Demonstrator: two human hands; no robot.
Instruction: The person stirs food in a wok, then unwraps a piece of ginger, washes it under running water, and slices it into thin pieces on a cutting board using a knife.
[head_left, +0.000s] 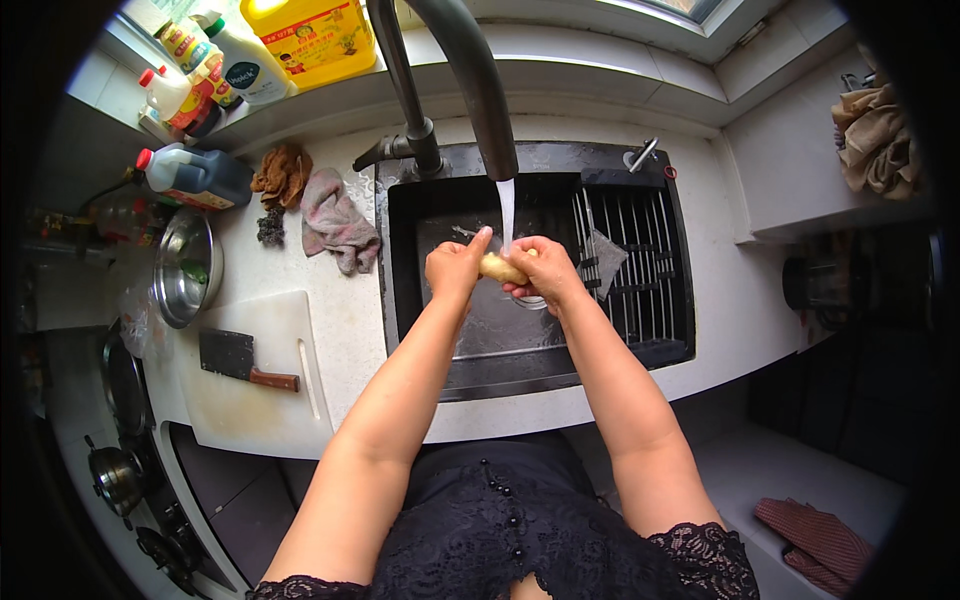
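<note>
Both hands meet over the basin of a black sink (480, 367), under the tap. Between them is a pale yellow, knobbly piece of food (501, 268), perhaps peeled ginger or potato. My left hand (455, 266) grips its left end, thumb pointing up. My right hand (546, 271) holds the right end, with fingers curled around it. Water (506, 206) runs from the dark faucet (491, 127) and falls at the right fingers and the food. Part of the round drain (531, 302) shows below the right hand; the palms hide much of the food.
A metal drying rack (641, 255) covers the sink's right side. On the left, a cleaver (232, 356) lies on a white cutting board (247, 420), near a steel bowl (187, 285). Rags (336, 221) and a dark sauce jug (199, 176) stand behind; bottles (251, 71) line the sill.
</note>
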